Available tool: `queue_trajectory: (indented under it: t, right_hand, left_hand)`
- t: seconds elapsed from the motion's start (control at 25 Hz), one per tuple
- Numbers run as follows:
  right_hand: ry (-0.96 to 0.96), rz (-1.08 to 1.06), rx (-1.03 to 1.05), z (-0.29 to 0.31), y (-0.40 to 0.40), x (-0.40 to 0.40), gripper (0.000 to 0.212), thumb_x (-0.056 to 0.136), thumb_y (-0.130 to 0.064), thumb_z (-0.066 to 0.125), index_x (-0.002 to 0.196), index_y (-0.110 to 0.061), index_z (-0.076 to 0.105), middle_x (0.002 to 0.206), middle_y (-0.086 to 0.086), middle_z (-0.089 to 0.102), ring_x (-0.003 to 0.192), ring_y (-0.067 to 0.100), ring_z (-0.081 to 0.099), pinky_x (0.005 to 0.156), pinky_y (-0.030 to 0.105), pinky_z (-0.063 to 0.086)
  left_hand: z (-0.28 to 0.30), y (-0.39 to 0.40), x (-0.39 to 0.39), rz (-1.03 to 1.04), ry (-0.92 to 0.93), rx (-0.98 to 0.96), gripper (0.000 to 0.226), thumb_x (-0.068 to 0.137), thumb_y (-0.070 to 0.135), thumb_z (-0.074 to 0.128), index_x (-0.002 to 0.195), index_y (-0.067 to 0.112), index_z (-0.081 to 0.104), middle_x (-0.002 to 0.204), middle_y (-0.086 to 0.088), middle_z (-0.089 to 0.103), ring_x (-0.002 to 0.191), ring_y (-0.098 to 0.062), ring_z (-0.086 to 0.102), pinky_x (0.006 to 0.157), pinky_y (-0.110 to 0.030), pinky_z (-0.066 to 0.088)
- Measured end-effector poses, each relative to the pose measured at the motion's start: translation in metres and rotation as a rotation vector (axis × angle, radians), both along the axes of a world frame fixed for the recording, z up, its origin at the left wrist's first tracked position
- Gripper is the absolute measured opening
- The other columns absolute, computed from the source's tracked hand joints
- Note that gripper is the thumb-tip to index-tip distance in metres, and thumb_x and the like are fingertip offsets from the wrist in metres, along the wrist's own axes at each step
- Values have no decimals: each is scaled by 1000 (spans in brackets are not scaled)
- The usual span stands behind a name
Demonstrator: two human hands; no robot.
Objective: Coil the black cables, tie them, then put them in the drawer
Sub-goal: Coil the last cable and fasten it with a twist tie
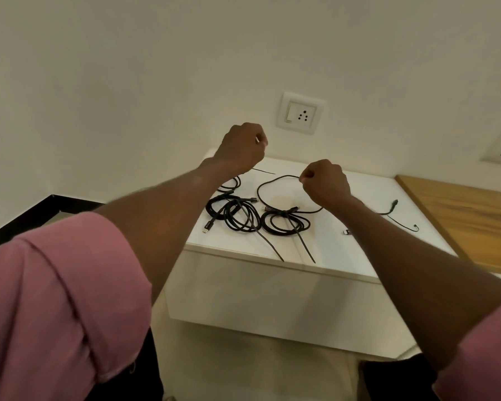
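Several black cables lie on the white bedside cabinet [344, 256]. Two coiled bundles [236, 217] [284, 222] sit side by side near its front, with loose ends running to the edge. My right hand [326, 182] is fisted and pinches a loose black cable [261, 192] that curves in a wide loop on the top. My left hand [243, 149] is raised above the cabinet's back left, fingers curled round a pale plug tip. A partly hidden coil [233, 183] lies under it. The cabinet's drawer front [272, 299] is closed.
A thin black cable [399, 219] with small plugs lies at the cabinet's right. A wall socket [300, 113] is behind the hands. A wooden board [469, 221] adjoins the cabinet on the right. A black frame edge [41, 211] runs at the left.
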State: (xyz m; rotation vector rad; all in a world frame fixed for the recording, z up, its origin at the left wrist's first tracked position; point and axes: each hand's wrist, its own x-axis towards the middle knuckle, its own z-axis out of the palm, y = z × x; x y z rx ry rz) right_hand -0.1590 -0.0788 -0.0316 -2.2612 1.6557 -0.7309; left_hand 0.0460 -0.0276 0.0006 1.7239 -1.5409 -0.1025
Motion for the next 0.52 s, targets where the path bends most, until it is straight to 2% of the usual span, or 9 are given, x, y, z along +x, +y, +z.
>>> queue_trajectory:
  t: [0.12, 0.24, 0.36, 0.44, 0.52]
  right_hand:
    - [323, 211, 31, -3, -1, -34, 26, 89, -5, 57, 91, -24, 75, 100, 1, 73, 93, 25, 67, 78, 34, 54]
    - [379, 384, 181, -3, 0, -63, 20, 90, -8, 73, 102, -24, 78, 105, -8, 70, 101, 16, 64, 90, 31, 50]
    - [422, 334, 117, -3, 2, -82, 12, 88, -18, 77, 99, -23, 77, 102, -6, 71, 98, 18, 64, 88, 36, 53]
    - [472, 228, 33, -4, 4, -90, 8, 90, -17, 69, 92, -23, 74, 101, -1, 71, 94, 24, 65, 84, 40, 56]
    - [394, 91, -42, -1, 1, -95, 11, 91, -15, 63, 92, -21, 73, 100, 3, 71, 91, 29, 66, 77, 38, 56]
  left_hand:
    - [-2, 2, -32, -222, -159, 53, 16, 96, 23, 58, 99, 19, 73, 81, 9, 65, 75, -14, 66, 72, -32, 54]
    - [-11, 0, -55, -353, -279, 134, 16, 97, 25, 59, 100, 20, 74, 76, 14, 59, 74, -8, 60, 69, -29, 47]
    - [-17, -3, -72, -388, -288, 170, 16, 96, 25, 57, 99, 23, 73, 75, 15, 59, 77, -12, 63, 72, -32, 50]
    - [-19, -5, -84, -390, -275, 171, 18, 95, 23, 55, 98, 22, 72, 78, 15, 58, 77, -14, 63, 71, -31, 48]
    - [-21, -7, -95, -379, -278, 156, 17, 96, 22, 55, 98, 22, 72, 77, 15, 56, 75, -12, 59, 69, -30, 43]
